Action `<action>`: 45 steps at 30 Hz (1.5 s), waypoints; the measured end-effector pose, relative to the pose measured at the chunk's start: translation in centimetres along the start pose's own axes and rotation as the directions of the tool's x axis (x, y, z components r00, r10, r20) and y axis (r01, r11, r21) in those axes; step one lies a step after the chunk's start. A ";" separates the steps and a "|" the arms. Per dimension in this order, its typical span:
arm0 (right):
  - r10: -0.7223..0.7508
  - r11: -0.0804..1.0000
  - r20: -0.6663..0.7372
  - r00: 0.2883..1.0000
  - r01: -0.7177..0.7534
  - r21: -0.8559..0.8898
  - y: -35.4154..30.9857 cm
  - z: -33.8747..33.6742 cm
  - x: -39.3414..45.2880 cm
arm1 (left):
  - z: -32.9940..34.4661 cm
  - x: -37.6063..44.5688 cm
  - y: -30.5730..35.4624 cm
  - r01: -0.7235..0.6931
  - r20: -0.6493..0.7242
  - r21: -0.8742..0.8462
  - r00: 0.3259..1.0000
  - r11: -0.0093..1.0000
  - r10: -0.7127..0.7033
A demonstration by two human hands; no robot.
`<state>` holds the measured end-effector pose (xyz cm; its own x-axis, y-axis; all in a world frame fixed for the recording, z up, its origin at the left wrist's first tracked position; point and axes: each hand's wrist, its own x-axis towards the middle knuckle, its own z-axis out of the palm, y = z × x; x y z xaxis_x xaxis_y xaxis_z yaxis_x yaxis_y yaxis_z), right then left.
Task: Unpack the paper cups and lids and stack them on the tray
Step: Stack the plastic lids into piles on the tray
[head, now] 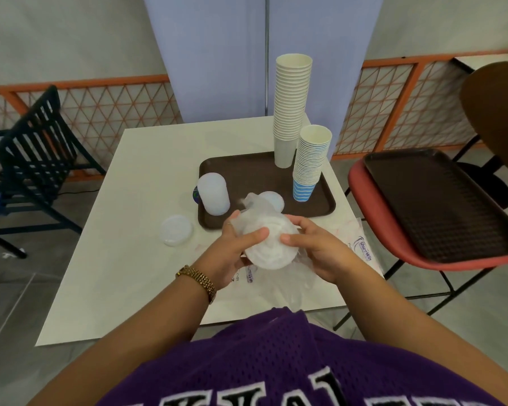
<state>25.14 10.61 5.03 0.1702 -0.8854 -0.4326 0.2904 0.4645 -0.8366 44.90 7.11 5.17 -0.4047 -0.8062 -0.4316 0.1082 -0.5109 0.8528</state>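
Both hands hold a stack of clear plastic lids (269, 247) still wrapped in a thin plastic sleeve, just in front of the brown tray (247, 168). My left hand (235, 256) grips its left side and my right hand (317, 247) its right side. On the tray stand a tall stack of white paper cups (291, 109), a shorter stack of blue striped cups (310, 162) and an upright stack of lids (213, 193) at the left edge. More lids (274, 199) show behind the wrapped stack.
A loose lid (176, 230) lies on the white table (123, 259) left of the tray. Empty plastic wrappers (361, 250) lie under and right of my hands. A red chair with a second brown tray (440, 200) stands at the right, a black chair (33, 153) at the left.
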 end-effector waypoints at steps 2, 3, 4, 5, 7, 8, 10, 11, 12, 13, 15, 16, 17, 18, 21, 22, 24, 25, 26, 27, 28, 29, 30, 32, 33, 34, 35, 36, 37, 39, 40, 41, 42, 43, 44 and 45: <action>-0.011 0.996 0.029 1.000 0.013 -0.093 -0.2 -0.2 -0.1 | 0.3 0.1 0.2 -0.010 -0.033 -0.050 0.999 0.999 0.008; -0.010 0.983 0.043 0.999 0.018 -0.182 -0.2 -0.6 -0.1 | 0.3 0.1 0.2 -0.019 -0.056 -0.082 0.998 0.996 0.014; -0.002 0.960 0.049 0.999 0.016 -0.281 -0.2 -0.8 -0.3 | 0.3 0.2 0.2 -0.026 -0.072 -0.122 0.997 0.992 0.018; -0.004 0.930 0.047 0.999 0.021 -0.368 -0.1 -0.9 -0.5 | 0.1 0.3 0.1 -0.031 -0.083 -0.158 0.996 0.987 0.018; -0.058 0.884 -0.006 0.998 0.048 -0.466 0.4 -0.9 -0.8 | -0.2 0.4 -0.1 -0.032 -0.102 -0.211 0.995 0.977 0.011; -0.114 0.866 -0.054 0.992 0.072 -0.495 0.7 -0.7 -0.8 | -0.4 0.5 -0.1 -0.033 -0.112 -0.230 0.994 0.973 0.007; -0.220 0.830 -0.118 0.968 0.123 -0.544 1.5 -0.7 -0.8 | -0.7 0.7 -0.1 -0.045 -0.132 -0.284 0.991 0.958 0.007; -0.245 0.819 -0.124 0.962 0.137 -0.557 1.9 -0.7 -0.8 | -0.8 0.7 0.0 -0.054 -0.145 -0.318 0.989 0.947 0.008; -0.252 0.809 -0.125 0.960 0.138 -0.571 2.3 -0.8 -0.9 | -0.8 0.7 0.1 -0.061 -0.158 -0.350 0.987 0.935 0.005; -0.262 0.791 -0.110 0.959 0.148 -0.593 2.8 -0.7 -1.0 | -0.8 0.7 0.2 -0.061 -0.175 -0.377 0.985 0.924 -0.006; -0.280 0.701 -0.047 0.959 0.170 -0.693 3.9 -0.4 -1.1 | -0.5 0.6 0.2 -0.057 -0.192 -0.418 0.981 0.907 -0.027; -0.266 0.648 -0.011 0.964 0.171 -0.742 4.4 -0.1 -1.1 | -0.3 0.6 0.2 -0.063 -0.199 -0.426 0.980 0.902 -0.026; -0.228 0.622 0.020 0.973 0.161 -0.766 4.8 0.0 -1.1 | -0.2 0.5 0.1 -0.073 -0.207 -0.417 0.978 0.906 -0.017; -0.180 0.613 0.043 0.983 0.146 -0.776 4.8 -0.1 -1.2 | -0.1 0.4 0.0 -0.086 -0.218 -0.387 0.976 0.918 0.000; -0.122 0.723 0.050 0.991 0.123 -0.680 3.5 -0.8 -1.7 | -0.6 0.2 0.0 -0.133 -0.227 -0.160 0.969 0.978 0.095; -0.131 0.806 0.014 0.991 0.115 -0.581 2.8 -0.9 -1.8 | -0.7 0.0 0.2 -0.142 -0.205 -0.062 0.970 0.988 0.127; -0.125 0.916 -0.010 0.992 0.112 -0.386 1.7 -1.1 -1.7 | -0.5 -0.4 0.7 -0.160 -0.135 0.086 0.976 0.983 0.170; -0.118 0.932 0.019 0.993 0.117 -0.344 1.3 -1.1 -1.6 | -0.1 -0.7 0.9 -0.166 -0.089 0.132 0.980 0.977 0.179; -0.114 0.940 0.065 0.991 0.129 -0.317 1.1 -0.8 -1.6 | 0.2 -0.9 0.9 -0.168 -0.047 0.173 0.983 0.970 0.179; -0.118 0.948 0.102 0.988 0.143 -0.286 0.9 -0.5 -1.6 | 0.5 -1.0 0.8 -0.168 -0.013 0.213 0.984 0.962 0.175; -0.129 0.960 0.121 0.984 0.154 -0.234 0.7 0.0 -1.6 | 0.7 -1.1 0.6 -0.165 0.014 0.257 0.986 0.952 0.167; -0.143 0.970 0.115 0.983 0.162 -0.180 0.4 0.4 -1.7 | 0.7 -1.1 0.4 -0.160 0.045 0.299 0.987 0.941 0.154; -0.160 0.977 0.087 0.983 0.170 -0.131 0.3 0.7 -1.7 | 0.5 -1.0 0.1 -0.150 0.079 0.330 0.988 0.932 0.131; -0.175 0.981 0.045 0.984 0.178 -0.079 0.4 0.5 -1.7 | 0.2 -1.2 -0.4 -0.107 0.139 0.346 0.988 0.932 0.062; -0.178 0.980 0.059 0.982 0.182 -0.077 0.5 0.2 -1.7 | 0.1 -1.3 -0.6 -0.087 0.155 0.353 0.987 0.932 0.034; -0.182 0.977 0.093 0.979 0.191 -0.098 0.6 -0.1 -1.7 | 0.0 -1.4 -0.9 -0.080 0.160 0.362 0.987 0.929 0.022; -0.190 0.970 0.130 0.973 0.206 -0.127 0.6 -0.4 -1.7 | -0.1 -1.4 -1.1 -0.082 0.156 0.370 0.987 0.925 0.025; -0.210 0.963 0.143 0.967 0.230 -0.143 0.4 -0.6 -1.8 | -0.2 -1.4 -1.4 -0.085 0.143 0.378 0.989 0.922 0.033; -0.250 0.954 0.125 0.960 0.266 -0.139 0.0 -0.7 -1.9 | -0.3 -1.5 -1.4 -0.089 0.125 0.389 0.991 0.917 0.044; -0.379 0.917 0.006 0.926 0.376 -0.135 -1.6 -1.0 -2.2 | -0.4 -1.6 -1.4 -0.090 0.088 0.461 0.995 0.883 0.055; -0.452 0.884 -0.046 0.891 0.440 -0.160 -2.6 -1.1 -2.4 | -0.5 -1.7 -1.4 -0.097 0.076 0.517 0.995 0.850 0.067; -0.516 0.844 -0.069 0.854 0.493 -0.212 -3.6 -1.2 -2.7 | -0.4 -1.9 -1.3 -0.109 0.072 0.569 0.994 0.815 0.082; -0.556 0.803 -0.058 0.829 0.517 -0.297 -4.7 -1.3 -3.1 | -0.3 -2.0 -1.2 -0.121 0.074 0.615 0.993 0.779 0.096; -0.564 0.751 -0.006 0.826 0.510 -0.420 -5.9 -1.3 -3.5 | -0.1 -2.1 -1.1 -0.135 0.078 0.655 0.991 0.744 0.111; -0.534 0.664 0.081 0.842 0.476 -0.576 -6.9 -1.1 -3.8 | 0.0 -2.1 -1.0 -0.151 0.085 0.687 0.988 0.711 0.127; -0.452 0.527 0.175 0.875 0.420 -0.739 -7.5 -0.9 -4.0 | 0.2 -2.2 -1.0 -0.166 0.091 0.713 0.985 0.682 0.144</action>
<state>21.42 10.60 12.74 0.1825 -0.9815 0.0584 -0.4714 -0.1395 -0.8708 45.53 9.44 5.27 -0.4661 -0.8407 -0.2754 -0.5061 -0.0020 0.8625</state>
